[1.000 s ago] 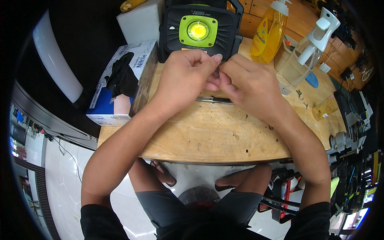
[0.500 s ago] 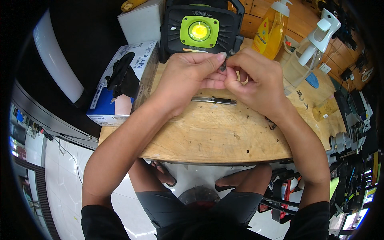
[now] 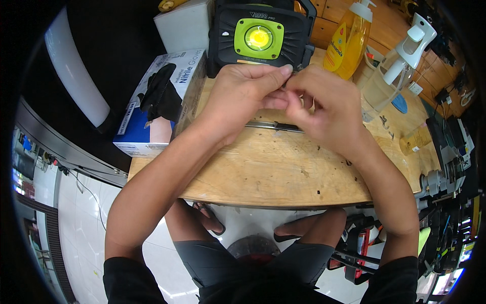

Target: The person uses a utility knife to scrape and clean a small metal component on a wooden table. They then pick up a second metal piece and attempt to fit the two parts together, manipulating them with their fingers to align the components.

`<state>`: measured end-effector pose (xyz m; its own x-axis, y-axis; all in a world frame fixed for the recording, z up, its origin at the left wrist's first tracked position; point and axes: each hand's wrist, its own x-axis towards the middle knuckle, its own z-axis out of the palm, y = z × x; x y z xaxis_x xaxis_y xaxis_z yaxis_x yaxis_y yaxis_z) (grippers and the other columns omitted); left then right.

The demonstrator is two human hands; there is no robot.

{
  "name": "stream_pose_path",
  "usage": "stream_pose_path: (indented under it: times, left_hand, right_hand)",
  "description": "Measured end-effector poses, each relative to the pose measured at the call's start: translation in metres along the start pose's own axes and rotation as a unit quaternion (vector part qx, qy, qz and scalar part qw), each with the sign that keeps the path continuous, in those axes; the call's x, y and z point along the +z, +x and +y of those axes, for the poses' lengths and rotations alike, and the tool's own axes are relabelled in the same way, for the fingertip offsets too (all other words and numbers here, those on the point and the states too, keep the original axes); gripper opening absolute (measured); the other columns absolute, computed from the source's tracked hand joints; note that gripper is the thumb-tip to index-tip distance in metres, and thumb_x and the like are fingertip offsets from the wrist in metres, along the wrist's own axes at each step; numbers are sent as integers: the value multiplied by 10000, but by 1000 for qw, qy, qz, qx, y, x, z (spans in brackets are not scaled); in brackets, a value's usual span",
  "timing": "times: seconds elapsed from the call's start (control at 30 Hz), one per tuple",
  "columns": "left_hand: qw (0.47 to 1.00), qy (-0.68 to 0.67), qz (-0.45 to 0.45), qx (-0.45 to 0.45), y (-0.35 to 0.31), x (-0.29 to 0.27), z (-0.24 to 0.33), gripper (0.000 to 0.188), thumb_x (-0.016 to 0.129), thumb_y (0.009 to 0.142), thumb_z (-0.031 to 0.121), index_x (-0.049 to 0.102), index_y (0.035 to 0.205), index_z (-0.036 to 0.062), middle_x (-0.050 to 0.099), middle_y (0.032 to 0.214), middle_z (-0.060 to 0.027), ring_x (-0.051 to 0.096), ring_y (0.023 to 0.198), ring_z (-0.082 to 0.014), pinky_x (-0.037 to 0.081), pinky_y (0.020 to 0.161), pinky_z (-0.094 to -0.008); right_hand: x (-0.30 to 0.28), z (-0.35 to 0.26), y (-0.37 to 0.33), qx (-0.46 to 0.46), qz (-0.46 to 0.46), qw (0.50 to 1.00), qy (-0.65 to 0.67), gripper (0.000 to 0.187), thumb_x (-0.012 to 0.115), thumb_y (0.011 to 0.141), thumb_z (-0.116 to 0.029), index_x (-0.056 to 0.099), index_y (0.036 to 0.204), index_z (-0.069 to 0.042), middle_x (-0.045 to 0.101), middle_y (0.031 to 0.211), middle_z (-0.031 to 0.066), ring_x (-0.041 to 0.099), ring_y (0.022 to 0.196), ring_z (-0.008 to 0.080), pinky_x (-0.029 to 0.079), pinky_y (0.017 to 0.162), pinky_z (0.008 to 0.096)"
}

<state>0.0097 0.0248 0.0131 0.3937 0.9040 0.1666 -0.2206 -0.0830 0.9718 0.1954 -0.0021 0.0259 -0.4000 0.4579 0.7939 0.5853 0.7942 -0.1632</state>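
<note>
Above the far part of the wooden table, my left hand (image 3: 248, 93) and my right hand (image 3: 326, 104) meet at the fingertips. Both are closed in a pinch around a small dark piece (image 3: 293, 74), mostly hidden by the fingers, so its kind cannot be made out. My left thumb presses on top, and the right fingers curl against it from the other side. Beneath the hands lies a slim utility knife (image 3: 276, 125) with a dark handle end, touched by neither hand.
A lit work lamp (image 3: 259, 39) stands just beyond my hands. At left is a glove box (image 3: 132, 126) with a black glove poking out. A yellow soap bottle (image 3: 348, 43) and a clear spray bottle (image 3: 387, 76) stand at right. Dark scraps dot the table (image 3: 253, 172).
The whole view has shifted slightly, so the lamp and bottles sit a little further right. The dark piece is more covered by my fingers; both hands keep their pinch.
</note>
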Motion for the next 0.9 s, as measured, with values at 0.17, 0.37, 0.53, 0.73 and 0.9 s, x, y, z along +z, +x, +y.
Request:
stream_pose_path:
  times: [0.17, 0.37, 0.53, 0.73, 0.9]
  left_hand:
    - [998, -45, 18, -49, 1, -2, 4, 320, 603, 1063, 246, 684, 1207, -29, 740, 1074, -109, 715, 936, -142, 591, 844, -257]
    - [997, -62, 8, -55, 1, 2, -1, 324, 552, 1085, 215, 654, 1250, -44, 728, 1132, -134, 721, 1019, -173, 600, 913, -276]
    - [998, -38, -4, -52, 1, 1, -2, 326, 531, 1091, 180, 630, 1280, -67, 716, 1184, -162, 721, 1055, -200, 595, 957, -300]
    - [998, -39, -27, -34, 0, 2, -2, 317, 537, 1083, 143, 612, 1303, -72, 683, 1254, -177, 702, 1109, -227, 581, 1009, -336]
    - [996, -80, -28, -13, 0, 2, -2, 300, 540, 1074, 104, 577, 1323, -59, 655, 1281, -169, 678, 1155, -235, 554, 1062, -371]
  right_hand:
    - [-3, 12, 5, 125, 18, 990, 68, 92, 715, 854, -33, 731, 932, 14, 693, 794, 98, 657, 611, 180, 517, 582, 299]
    - [-1, 10, 1, 146, -8, 987, 73, 98, 723, 847, -26, 737, 919, 39, 695, 790, 110, 662, 619, 185, 521, 590, 307]
    - [-1, 9, 1, 126, -10, 990, 54, 104, 738, 825, -19, 740, 912, 38, 692, 815, 120, 661, 632, 209, 520, 593, 322]
    - [-5, 6, 2, 105, -31, 994, 15, 125, 743, 825, -36, 754, 938, 18, 692, 856, 109, 659, 651, 232, 518, 605, 334]
    - [-10, 6, 5, 107, -14, 994, 22, 129, 738, 827, -37, 763, 947, 6, 696, 879, 112, 664, 660, 251, 527, 611, 345]
